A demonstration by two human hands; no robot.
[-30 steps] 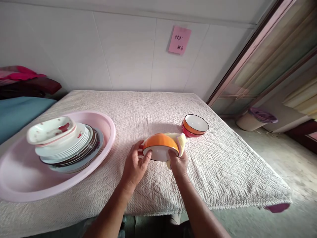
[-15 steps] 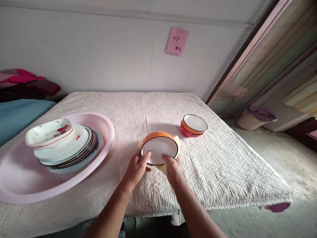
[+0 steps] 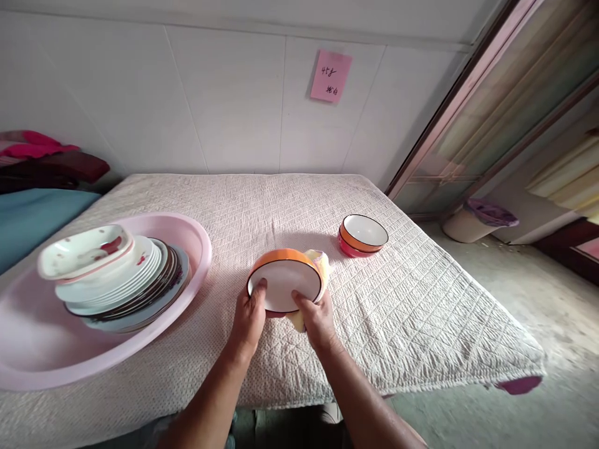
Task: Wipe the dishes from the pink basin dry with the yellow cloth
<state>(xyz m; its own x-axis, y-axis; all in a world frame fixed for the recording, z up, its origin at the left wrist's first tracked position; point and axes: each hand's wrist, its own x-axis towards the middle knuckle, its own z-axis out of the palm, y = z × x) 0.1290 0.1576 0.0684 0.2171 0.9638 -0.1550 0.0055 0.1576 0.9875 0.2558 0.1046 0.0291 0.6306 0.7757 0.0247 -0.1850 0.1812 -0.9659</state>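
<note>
An orange bowl [image 3: 284, 282] with a white inside and dark rim is held tilted toward me above the table. My left hand [image 3: 249, 318] grips its near left rim, thumb inside. My right hand [image 3: 317, 319] grips the near right rim together with a pale yellow cloth [image 3: 319, 263] that wraps under the bowl and shows at its right side. Beyond, to the right, two stacked bowls [image 3: 364, 235], orange on pink, stand on the tablecloth.
A pink plastic basin [image 3: 185, 226] at the left holds a stack of plates [image 3: 122, 280] topped by a white rectangular dish [image 3: 83, 250]. The table [image 3: 421, 312] has a quilted cloth; its right edge drops to the floor. A bin [image 3: 477, 221] stands by the glass door.
The bowl has turned from rim-down facing me to its white inside showing, and shifted slightly left. The cloth now sits mostly under and behind it.
</note>
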